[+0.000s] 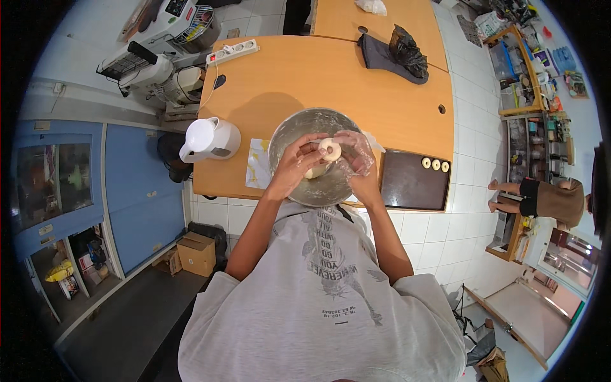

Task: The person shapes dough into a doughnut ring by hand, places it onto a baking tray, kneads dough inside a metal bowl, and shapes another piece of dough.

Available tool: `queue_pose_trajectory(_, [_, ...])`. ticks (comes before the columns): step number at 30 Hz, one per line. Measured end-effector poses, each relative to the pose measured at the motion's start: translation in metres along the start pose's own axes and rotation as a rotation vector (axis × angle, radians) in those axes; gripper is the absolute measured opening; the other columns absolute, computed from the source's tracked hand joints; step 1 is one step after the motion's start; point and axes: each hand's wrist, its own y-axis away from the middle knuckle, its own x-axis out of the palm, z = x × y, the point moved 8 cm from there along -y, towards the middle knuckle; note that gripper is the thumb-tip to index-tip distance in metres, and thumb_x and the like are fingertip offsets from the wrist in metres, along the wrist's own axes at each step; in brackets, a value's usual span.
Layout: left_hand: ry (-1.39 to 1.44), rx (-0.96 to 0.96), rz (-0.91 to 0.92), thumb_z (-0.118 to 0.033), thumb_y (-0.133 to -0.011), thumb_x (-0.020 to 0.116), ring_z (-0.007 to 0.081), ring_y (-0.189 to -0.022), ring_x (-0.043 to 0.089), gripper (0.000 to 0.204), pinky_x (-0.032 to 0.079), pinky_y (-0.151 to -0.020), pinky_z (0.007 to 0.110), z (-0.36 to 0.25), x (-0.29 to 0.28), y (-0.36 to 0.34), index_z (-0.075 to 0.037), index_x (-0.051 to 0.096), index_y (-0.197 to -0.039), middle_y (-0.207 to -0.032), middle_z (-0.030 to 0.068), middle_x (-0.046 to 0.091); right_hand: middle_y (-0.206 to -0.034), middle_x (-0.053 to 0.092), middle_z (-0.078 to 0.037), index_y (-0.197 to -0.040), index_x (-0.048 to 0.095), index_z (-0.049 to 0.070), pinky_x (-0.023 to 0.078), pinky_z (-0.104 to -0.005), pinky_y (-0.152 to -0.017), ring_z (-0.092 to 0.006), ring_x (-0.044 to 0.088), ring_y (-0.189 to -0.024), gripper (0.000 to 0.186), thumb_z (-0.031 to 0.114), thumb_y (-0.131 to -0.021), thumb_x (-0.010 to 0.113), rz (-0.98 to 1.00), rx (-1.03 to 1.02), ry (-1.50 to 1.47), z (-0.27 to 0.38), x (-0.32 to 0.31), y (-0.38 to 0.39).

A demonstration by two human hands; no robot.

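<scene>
Head view, dough ring: a pale ring of dough (330, 149) is held up over the mixing bowl, its hole facing the camera.
Left hand: the left hand (300, 160) grips the ring's left side in its bent fingers.
Right hand: the right hand (358, 156), dusted white, is cupped just beside the ring's right side; whether its fingers close on the dough I cannot tell.
Mixing bowl: the wide metal bowl (294, 127), smeared with flour inside, stands at the middle of the table's near edge, under both hands. A lump of dough (313, 172) lies in it, partly hidden by the left hand.
Baking tray: a dark rectangular tray (407, 181) fills the table's near right corner. Three small dough rings (436, 165) sit in a row by the tray's far right corner.
Kettle: a white electric kettle (219, 137) stands at the left edge, toward the near left corner.
Paper: a white sheet with yellow patches (257, 164) lies by the near edge, between kettle and bowl.
Power strip: a white strip (233, 51) lies at the table's far left corner.
Black plastic bag: it (408, 54) lies crumpled on a dark cloth item (382, 60) near the far right corner.
Table: its top (286, 70) is orange-brown wood.
Floor: an open cardboard box (196, 253) stands left of the person.
Co-worker: a person in a brown top (560, 202) is well apart, to the right.
</scene>
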Motion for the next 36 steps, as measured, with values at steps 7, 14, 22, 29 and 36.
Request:
queue_pose_trajectory(7, [-0.185,0.054,-0.045,-0.015,-0.1,0.071,0.0159,-0.116,0.065,0.045,0.052,-0.098,0.03,-0.009,0.0,0.003,-0.004,0.058,-0.141,-0.12,0.0108,0.07,-0.125,0.064,-0.006,-0.133,0.062,0.005,0.051,-0.0323,-0.104,-0.0172,0.063,-0.122,0.039,-0.006,-0.096,0.065,-0.04,0.215,-0.054,-0.038,-0.015,0.004])
queue_pose_trajectory(14, [-0.309,0.142,-0.015,-0.014,-0.102,0.069,0.0152,-0.109,0.067,0.036,0.052,-0.099,0.031,-0.008,0.0,0.002,-0.001,0.06,-0.135,-0.114,0.0103,0.072,-0.117,0.069,-0.005,-0.129,0.064,0.002,0.054,-0.03,-0.094,-0.0125,0.066,-0.103,0.032,0.002,-0.097,0.071,0.004,0.204,-0.018,-0.03,-0.003,0.004])
queue_pose_trajectory(22, [-0.287,0.145,-0.048,-0.016,-0.105,0.064,0.0143,-0.108,0.066,0.03,0.052,-0.098,0.03,-0.014,0.001,0.004,0.003,0.063,-0.129,-0.114,0.0098,0.072,-0.118,0.072,-0.008,-0.123,0.07,0.0,0.055,-0.0305,-0.094,-0.0144,0.068,-0.105,0.022,0.004,-0.102,0.066,-0.029,0.232,-0.045,-0.031,-0.008,0.003])
queue_pose_trajectory(29, [-0.308,0.148,-0.104,-0.018,-0.106,0.062,0.0128,-0.105,0.065,0.027,0.052,-0.095,0.029,-0.014,-0.005,0.004,0.003,0.066,-0.123,-0.113,0.0089,0.072,-0.11,0.071,-0.006,-0.126,0.067,0.001,0.054,-0.03,-0.095,-0.0134,0.067,-0.101,0.026,0.003,-0.1,0.068,-0.007,0.262,-0.098,-0.032,-0.002,0.004])
queue_pose_trajectory(36, [-0.328,0.096,-0.07,-0.019,-0.107,0.063,0.0104,-0.099,0.064,0.025,0.052,-0.089,0.027,-0.015,-0.002,0.003,0.001,0.068,-0.121,-0.105,0.0055,0.071,-0.1,0.069,-0.002,-0.126,0.065,0.002,0.053,-0.0282,-0.093,-0.0111,0.066,-0.095,0.03,0.003,-0.096,0.073,0.063,0.245,-0.026,-0.026,0.002,0.002])
